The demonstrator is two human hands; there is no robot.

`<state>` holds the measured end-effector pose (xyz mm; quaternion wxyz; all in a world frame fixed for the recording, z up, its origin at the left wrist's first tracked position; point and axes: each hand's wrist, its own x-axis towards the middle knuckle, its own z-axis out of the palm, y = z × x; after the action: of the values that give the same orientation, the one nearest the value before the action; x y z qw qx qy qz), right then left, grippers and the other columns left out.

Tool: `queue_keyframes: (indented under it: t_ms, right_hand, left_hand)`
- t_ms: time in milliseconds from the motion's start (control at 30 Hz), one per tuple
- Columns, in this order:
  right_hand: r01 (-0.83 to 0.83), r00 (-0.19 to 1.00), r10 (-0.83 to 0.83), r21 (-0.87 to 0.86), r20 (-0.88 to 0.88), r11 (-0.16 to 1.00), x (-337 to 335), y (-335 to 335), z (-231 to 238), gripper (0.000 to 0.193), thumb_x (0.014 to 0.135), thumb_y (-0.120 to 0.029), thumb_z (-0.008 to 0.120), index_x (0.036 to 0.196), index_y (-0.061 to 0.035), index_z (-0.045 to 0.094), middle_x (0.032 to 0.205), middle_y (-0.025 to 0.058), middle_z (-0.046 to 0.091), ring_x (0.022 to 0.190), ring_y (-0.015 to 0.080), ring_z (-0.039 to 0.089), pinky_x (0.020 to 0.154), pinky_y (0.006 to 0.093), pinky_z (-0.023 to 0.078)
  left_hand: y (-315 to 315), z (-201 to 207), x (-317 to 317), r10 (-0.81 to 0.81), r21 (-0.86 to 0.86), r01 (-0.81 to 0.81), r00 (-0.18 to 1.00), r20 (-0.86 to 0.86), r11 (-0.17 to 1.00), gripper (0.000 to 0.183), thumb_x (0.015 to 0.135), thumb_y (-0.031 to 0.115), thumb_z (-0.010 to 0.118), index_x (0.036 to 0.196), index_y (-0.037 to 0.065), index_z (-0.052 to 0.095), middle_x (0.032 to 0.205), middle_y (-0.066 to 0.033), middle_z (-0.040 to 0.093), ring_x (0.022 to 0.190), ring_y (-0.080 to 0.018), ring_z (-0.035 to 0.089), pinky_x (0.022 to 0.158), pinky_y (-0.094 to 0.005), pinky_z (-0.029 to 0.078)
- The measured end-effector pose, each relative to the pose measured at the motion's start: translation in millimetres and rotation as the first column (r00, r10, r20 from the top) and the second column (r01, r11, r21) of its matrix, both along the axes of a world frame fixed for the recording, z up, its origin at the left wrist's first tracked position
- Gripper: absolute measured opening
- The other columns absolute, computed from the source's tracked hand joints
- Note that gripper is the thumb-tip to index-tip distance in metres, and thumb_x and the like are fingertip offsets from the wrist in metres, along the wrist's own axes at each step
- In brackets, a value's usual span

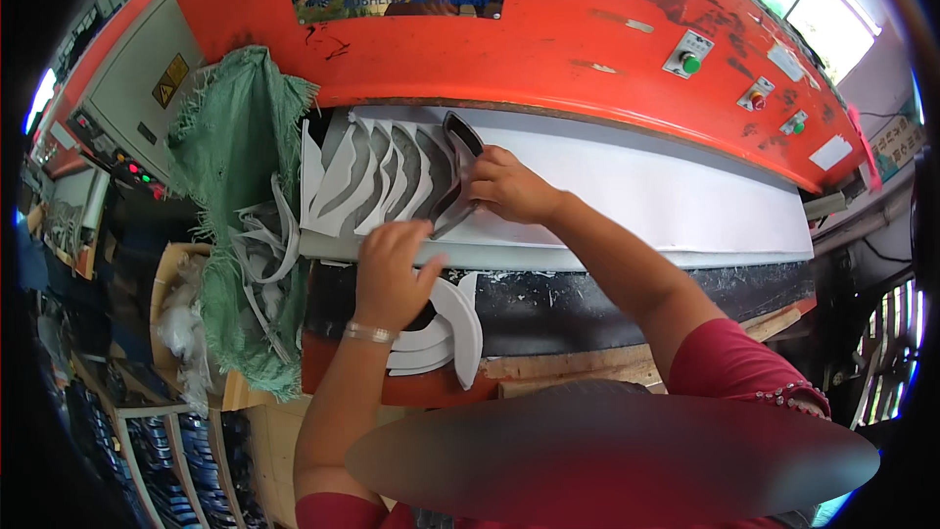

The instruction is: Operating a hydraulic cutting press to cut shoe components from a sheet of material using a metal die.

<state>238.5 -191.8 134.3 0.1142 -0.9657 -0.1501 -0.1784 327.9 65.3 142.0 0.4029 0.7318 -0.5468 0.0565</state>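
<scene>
A white sheet (646, 191) lies on the bed of a large orange press (548, 29). Its left end is cut into curved slots. My right hand (504, 186) is shut on a dark curved metal cutting die (452, 171) that stands on the sheet beside the slots. My left hand (392, 269) sits at the sheet's near edge, fingers bent over a curved white cut piece (460, 318); more white cut pieces are stacked just under it. A bracelet is on my left wrist.
A green woven sack (235, 147) hangs at the left with white offcut strips (264, 245) spilling from it. Control buttons (690, 59) sit on the press front at the right. Wooden boards (587, 367) run below the bed. Shelves of dark stacked pieces (176, 460) stand lower left.
</scene>
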Motion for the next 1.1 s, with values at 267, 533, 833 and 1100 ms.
queue_keyframes:
  t_ms: [267, 533, 833, 1100]
  right_hand:
    - [0.382, 0.924, -0.322, 0.469, -0.206, 0.796, -7, 12, -26, 0.043, 0.065, -0.021, 0.084, 0.099, -0.0141, 0.059, 0.149, 0.018, 0.035, 0.118, 0.0413, 0.047, 0.104, 0.0443, 0.037]
    - [0.376, 0.926, -0.303, 0.468, -0.226, 0.8, -2, 0, -26, 0.037, 0.073, -0.023, 0.079, 0.099, -0.0152, 0.055, 0.149, 0.0202, 0.034, 0.127, 0.0384, 0.043, 0.11, 0.0454, 0.031]
    - [0.404, 0.905, -0.274, 0.454, -0.326, 0.794, 2, -27, -2, 0.059, 0.076, -0.024, 0.079, 0.126, -0.0145, 0.05, 0.153, 0.0164, 0.03, 0.137, 0.0426, 0.031, 0.113, 0.0446, 0.029]
    - [0.424, 0.649, -0.667, 0.555, 0.366, 0.716, -188, -166, 32, 0.062, 0.09, -0.019, 0.062, 0.144, -0.0009, 0.037, 0.152, 0.0164, 0.033, 0.143, 0.0302, 0.026, 0.117, 0.0423, 0.019]
  left_hand:
    - [-27, -48, 21, 0.118, 0.198, -0.127, 0.992, 0.053, 0.972, 0.035, 0.073, 0.029, 0.076, 0.097, 0.005, 0.071, 0.099, -0.0029, 0.06, 0.102, -0.0263, 0.047, 0.09, -0.0425, 0.036]
    - [-37, -48, 23, 0.159, 0.118, -0.162, 0.987, 0.039, 0.98, 0.024, 0.07, 0.024, 0.077, 0.08, 0.003, 0.071, 0.091, -0.0035, 0.06, 0.098, -0.0267, 0.049, 0.089, -0.0414, 0.037]
    - [-65, -28, 44, 0.156, 0.299, -0.175, 0.984, 0.088, 0.938, 0.03, 0.072, 0.023, 0.077, 0.093, 0.002, 0.07, 0.102, -0.0079, 0.06, 0.105, -0.03, 0.047, 0.095, -0.0411, 0.038]
    - [-179, 49, -20, -0.089, 0.182, 0.098, 0.994, -0.056, 0.978, 0.048, 0.079, 0.023, 0.073, 0.121, 0.005, 0.06, 0.123, -0.0152, 0.055, 0.12, -0.0337, 0.046, 0.106, -0.0416, 0.036]
